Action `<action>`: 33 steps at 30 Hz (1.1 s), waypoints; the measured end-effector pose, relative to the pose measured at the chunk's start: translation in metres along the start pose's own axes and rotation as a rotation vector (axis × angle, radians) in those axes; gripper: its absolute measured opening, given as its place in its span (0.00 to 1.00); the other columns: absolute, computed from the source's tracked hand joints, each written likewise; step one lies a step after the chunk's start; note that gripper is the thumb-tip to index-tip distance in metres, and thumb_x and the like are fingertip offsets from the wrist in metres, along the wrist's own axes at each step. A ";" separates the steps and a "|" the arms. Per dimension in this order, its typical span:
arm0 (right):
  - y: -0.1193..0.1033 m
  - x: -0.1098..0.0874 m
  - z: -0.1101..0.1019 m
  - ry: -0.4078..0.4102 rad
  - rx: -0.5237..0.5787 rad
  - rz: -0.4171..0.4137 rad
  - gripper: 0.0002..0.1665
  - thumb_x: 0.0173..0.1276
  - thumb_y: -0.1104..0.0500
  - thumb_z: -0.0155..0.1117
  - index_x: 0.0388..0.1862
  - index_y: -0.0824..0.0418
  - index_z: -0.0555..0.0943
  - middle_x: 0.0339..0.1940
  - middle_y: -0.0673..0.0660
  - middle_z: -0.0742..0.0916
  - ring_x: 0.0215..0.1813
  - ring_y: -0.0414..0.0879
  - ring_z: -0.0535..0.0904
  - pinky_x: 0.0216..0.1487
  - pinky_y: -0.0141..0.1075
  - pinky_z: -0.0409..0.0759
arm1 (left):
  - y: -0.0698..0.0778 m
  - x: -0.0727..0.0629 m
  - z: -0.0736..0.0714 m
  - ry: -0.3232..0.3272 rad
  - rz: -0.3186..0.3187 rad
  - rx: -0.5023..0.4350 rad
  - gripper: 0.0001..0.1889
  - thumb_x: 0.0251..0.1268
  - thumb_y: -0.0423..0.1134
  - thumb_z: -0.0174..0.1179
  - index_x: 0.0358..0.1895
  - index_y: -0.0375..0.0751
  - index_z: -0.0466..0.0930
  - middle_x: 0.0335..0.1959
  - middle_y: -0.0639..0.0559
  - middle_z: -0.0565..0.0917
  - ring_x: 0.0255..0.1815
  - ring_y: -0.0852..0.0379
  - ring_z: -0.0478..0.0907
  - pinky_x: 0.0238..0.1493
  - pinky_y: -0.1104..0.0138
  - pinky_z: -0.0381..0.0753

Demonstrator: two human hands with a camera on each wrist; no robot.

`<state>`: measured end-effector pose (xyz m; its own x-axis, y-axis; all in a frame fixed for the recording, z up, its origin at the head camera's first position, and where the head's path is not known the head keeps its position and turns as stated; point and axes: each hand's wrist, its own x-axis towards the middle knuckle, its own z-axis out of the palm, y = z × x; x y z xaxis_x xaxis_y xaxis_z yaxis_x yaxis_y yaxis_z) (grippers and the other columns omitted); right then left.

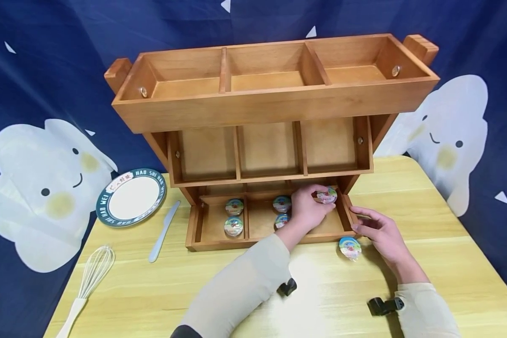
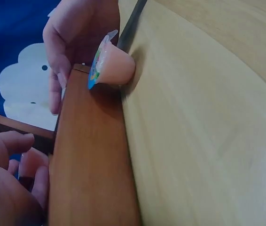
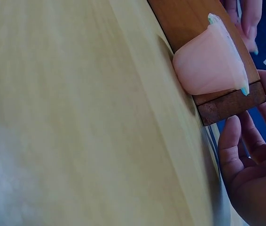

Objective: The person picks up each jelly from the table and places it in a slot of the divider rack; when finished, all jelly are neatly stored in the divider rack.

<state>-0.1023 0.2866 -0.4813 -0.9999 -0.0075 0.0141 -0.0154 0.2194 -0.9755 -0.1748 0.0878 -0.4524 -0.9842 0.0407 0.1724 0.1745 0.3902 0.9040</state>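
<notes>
My left hand (image 1: 310, 209) pinches a jelly cup (image 1: 327, 195) over the right compartment of the wooden rack's bottom tray (image 1: 224, 244). In the left wrist view, the pink side of this cup (image 2: 31, 162) shows between thumb and fingers. At the tray's right front corner, my right hand (image 1: 382, 232) touches the outer side with thumb and fingertips. Just in front of that corner another jelly cup (image 1: 349, 248) lies tipped on its side, its lid facing the tray in the right wrist view. Several lidded cups, such as one jelly cup (image 1: 234, 226), sit in the left and middle compartments.
Above the bottom tray, the rack has a tilted middle tray (image 1: 270, 177) and an overhanging top tray (image 1: 274, 105). On the left lie a plate (image 1: 105, 206) with a green rim, a pale knife (image 1: 164, 232) and a whisk (image 1: 94, 272). A blue curtain (image 1: 173, 23) hangs behind.
</notes>
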 end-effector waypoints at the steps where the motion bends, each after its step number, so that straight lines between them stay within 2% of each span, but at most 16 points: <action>1: 0.000 0.000 0.000 0.000 0.001 -0.002 0.27 0.67 0.68 0.68 0.65 0.69 0.77 0.53 0.45 0.82 0.49 0.42 0.76 0.44 0.26 0.79 | 0.000 0.001 0.002 0.013 -0.013 0.002 0.18 0.39 0.34 0.83 0.38 0.48 0.89 0.34 0.60 0.86 0.44 0.61 0.81 0.48 0.75 0.76; 7: 0.001 0.000 0.000 0.006 0.014 -0.009 0.26 0.66 0.69 0.68 0.64 0.69 0.77 0.51 0.45 0.83 0.48 0.41 0.77 0.43 0.26 0.79 | -0.001 0.001 0.015 0.045 -0.063 -0.005 0.18 0.37 0.31 0.83 0.36 0.45 0.89 0.33 0.58 0.86 0.43 0.59 0.82 0.48 0.73 0.77; 16: 0.002 0.001 0.000 0.012 -0.021 -0.029 0.26 0.66 0.67 0.69 0.64 0.69 0.77 0.47 0.49 0.84 0.46 0.42 0.77 0.43 0.26 0.79 | -0.007 0.003 0.025 -0.024 -0.187 -0.029 0.16 0.40 0.31 0.82 0.35 0.46 0.89 0.27 0.59 0.83 0.30 0.63 0.77 0.36 0.73 0.78; 23: 0.001 0.002 -0.001 0.007 0.010 -0.030 0.26 0.66 0.69 0.69 0.63 0.70 0.77 0.45 0.51 0.84 0.46 0.43 0.77 0.42 0.26 0.79 | -0.008 0.006 0.027 -0.055 -0.266 -0.033 0.16 0.40 0.30 0.82 0.34 0.48 0.88 0.27 0.60 0.82 0.31 0.63 0.77 0.38 0.72 0.79; 33: 0.001 0.001 -0.002 0.005 0.026 -0.039 0.25 0.66 0.70 0.68 0.62 0.71 0.78 0.47 0.48 0.84 0.45 0.42 0.77 0.41 0.26 0.80 | -0.007 0.005 0.027 -0.048 -0.274 -0.022 0.17 0.39 0.31 0.83 0.35 0.49 0.89 0.29 0.59 0.83 0.35 0.60 0.79 0.40 0.71 0.79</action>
<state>-0.1033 0.2885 -0.4823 -0.9985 -0.0109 0.0530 -0.0541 0.1933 -0.9797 -0.1819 0.1105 -0.4687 -0.9950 -0.0197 -0.0977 -0.0980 0.3731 0.9226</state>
